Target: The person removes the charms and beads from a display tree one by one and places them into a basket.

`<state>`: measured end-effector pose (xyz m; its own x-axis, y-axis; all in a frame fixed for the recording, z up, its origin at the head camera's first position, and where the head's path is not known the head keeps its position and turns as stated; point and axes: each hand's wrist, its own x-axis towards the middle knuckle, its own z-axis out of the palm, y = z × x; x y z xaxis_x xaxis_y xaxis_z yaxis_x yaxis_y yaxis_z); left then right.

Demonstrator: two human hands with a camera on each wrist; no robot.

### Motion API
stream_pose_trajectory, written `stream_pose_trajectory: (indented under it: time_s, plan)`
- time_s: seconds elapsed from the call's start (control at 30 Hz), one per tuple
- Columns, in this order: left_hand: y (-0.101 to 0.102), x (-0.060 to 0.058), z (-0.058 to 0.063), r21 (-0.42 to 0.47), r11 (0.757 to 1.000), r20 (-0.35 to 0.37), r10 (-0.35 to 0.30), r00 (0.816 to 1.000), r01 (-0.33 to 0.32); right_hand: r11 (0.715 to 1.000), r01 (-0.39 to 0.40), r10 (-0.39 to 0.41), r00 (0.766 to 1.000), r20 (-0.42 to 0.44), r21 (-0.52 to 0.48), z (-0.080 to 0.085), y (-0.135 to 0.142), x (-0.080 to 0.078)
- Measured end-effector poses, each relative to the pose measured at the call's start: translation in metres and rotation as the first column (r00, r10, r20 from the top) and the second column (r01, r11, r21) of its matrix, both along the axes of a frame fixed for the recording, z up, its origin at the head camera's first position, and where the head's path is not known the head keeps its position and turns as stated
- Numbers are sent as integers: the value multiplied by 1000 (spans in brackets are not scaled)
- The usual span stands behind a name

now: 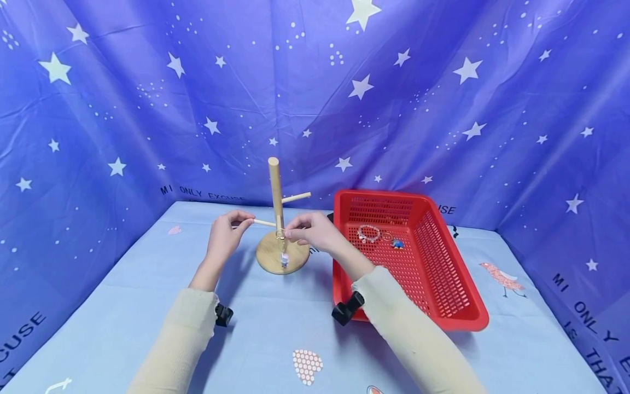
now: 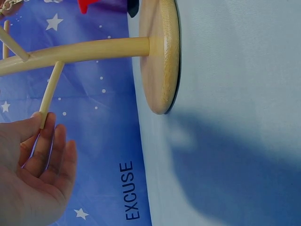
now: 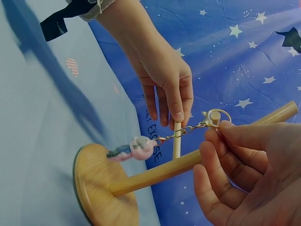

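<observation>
A wooden stand has a round base [image 1: 268, 260], an upright post [image 1: 275, 183] and side pegs. My left hand [image 1: 221, 238] pinches the tip of the left peg [image 2: 51, 89] between thumb and forefinger. My right hand [image 1: 317, 234] pinches the gold ring [image 3: 229, 114] of a keychain beside the post. In the right wrist view, the ring lies about the end of a peg [image 3: 215, 116] that points toward that camera; whether it is hooked over, I cannot tell. From the ring, a chain [image 3: 188, 130] leads to a small pink-and-grey figure charm [image 3: 142, 148], hanging above the base.
Right of the stand sits a red plastic basket [image 1: 455, 268] with perforated walls. Inside lie a pink bead bracelet [image 1: 369, 234] and a blue charm [image 1: 397, 244] with a ring. Another peg [image 1: 297, 197] juts right from the post. A starry blue curtain [image 1: 315, 82] hangs behind.
</observation>
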<state>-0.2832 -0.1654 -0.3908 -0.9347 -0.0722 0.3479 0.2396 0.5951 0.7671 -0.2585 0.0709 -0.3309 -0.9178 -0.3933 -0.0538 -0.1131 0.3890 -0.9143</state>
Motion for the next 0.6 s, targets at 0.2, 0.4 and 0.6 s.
stream_pose_trajectory:
  time_s: [0.2, 0.4, 0.6]
  plan:
    - [0, 0, 0, 0, 1000, 5, 1, 1000, -1, 997, -70, 71, 998, -1, 30, 1, 3, 3]
    - [1, 0, 0, 8, 1000, 10, -8, 1000, 8, 995, -99, 99, 995, 11, 26, 6, 4, 8]
    - [0, 0, -1, 5, 1000, 3, -6, 1000, 5, 996, -92, 92, 996, -7, 20, 11, 11, 13]
